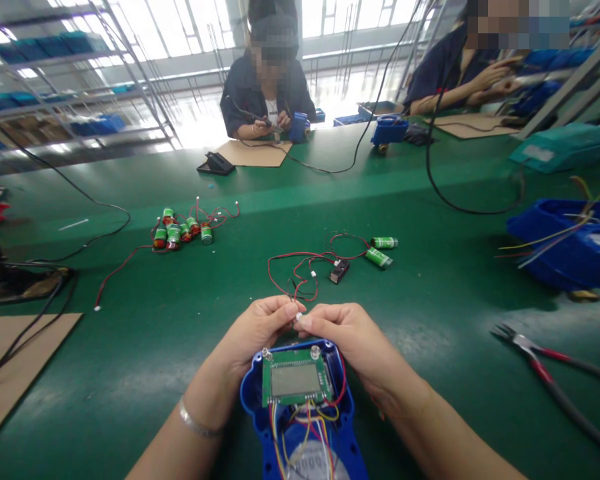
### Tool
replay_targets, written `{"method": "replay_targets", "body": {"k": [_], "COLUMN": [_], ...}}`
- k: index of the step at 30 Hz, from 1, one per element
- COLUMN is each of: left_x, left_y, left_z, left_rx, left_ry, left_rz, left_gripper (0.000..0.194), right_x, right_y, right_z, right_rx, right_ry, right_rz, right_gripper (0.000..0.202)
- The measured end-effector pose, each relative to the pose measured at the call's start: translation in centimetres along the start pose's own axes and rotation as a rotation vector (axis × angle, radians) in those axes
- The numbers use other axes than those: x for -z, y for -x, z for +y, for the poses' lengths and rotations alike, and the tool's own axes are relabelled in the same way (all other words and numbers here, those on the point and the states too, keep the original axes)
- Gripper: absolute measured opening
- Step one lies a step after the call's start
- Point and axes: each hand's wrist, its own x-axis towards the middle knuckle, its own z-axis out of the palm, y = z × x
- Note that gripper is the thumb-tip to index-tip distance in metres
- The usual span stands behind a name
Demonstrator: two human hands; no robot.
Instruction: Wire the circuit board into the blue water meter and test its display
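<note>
My left hand (267, 327) pinches thin red and black wires just beyond the blue housing (357, 453). Fingertip to fingertip with it, my right hand (343, 330) is closed on a small white connector (299, 317). Inside the open housing sits a green circuit board (267, 383) with a grey display (295, 380), and coloured wires run down from it. The red and black wires (270, 267) loop away over the table towards a small black part (339, 271) and two green-wrapped batteries (379, 258).
Several green batteries (173, 235) with leads lie at the left. Red-handled cutters (525, 343) and another blue housing (540, 253) are on the right. Cardboard (25, 360) covers the left edge. Two people work across the green table (180, 287), and black cables hang over it.
</note>
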Motion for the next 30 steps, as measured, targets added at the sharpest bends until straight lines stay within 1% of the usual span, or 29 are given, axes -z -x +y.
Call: {"method": "replay_targets", "body": {"k": [5, 8, 11, 13, 15, 18, 21, 23, 25, 27, 30], "left_x": [0.3, 0.8, 1.3, 1.6, 1.9, 2.3, 2.6, 2.8, 3.0, 3.3, 3.7], "left_y": [0.3, 1.0, 2.4, 3.7, 5.0, 6.7, 7.9, 8.3, 8.5, 8.5, 8.5], "left_z": [0.2, 1.0, 2.1, 2.6, 2.9, 2.6, 1.6, 0.9, 0.3, -0.1, -0.4], "left_rx": [-0.044, -0.059, -0.049, -0.050, -0.057, -0.040, -0.026, -0.056, -0.094, -0.110, -0.083], "left_ry": [-0.107, -0.211, -0.326, -0.444, -0.575, -0.681, -0.698, -0.696, -0.703, -0.721, -0.736], "left_rz": [0.021, 0.057, 0.090, 0.107, 0.121, 0.145, 0.092, 0.039, 0.021, 0.029, 0.058], "left_gripper": [0.045, 0.055, 0.062, 0.064, 0.071, 0.081, 0.077, 0.069, 0.066, 0.064, 0.066], "right_x": [0.2, 0.7, 1.7, 2.4, 3.0, 3.5, 3.5, 3.3, 3.1, 3.0, 3.1], "right_y": [0.0, 0.4, 1.2, 1.8, 2.5, 3.2, 3.4, 3.4, 3.3, 3.2, 3.1], "right_z": [-0.1, -0.1, -0.1, -0.1, 0.1, 0.5, 1.0, 1.2, 1.3, 1.4, 1.6], "right_rx": [-0.031, -0.011, 0.007, 0.035, 0.056, 0.070, 0.066, 0.060, 0.057, 0.047, 0.036], "right_ry": [0.039, 0.086, 0.143, 0.189, 0.249, 0.300, 0.375, 0.439, 0.461, 0.460, 0.474], "right_rz": [-0.053, -0.067, -0.054, -0.062, -0.082, -0.106, -0.094, -0.071, -0.060, -0.057, -0.041], "right_gripper": [0.040, 0.047, 0.051, 0.051, 0.052, 0.054, 0.057, 0.058, 0.058, 0.059, 0.060]}}
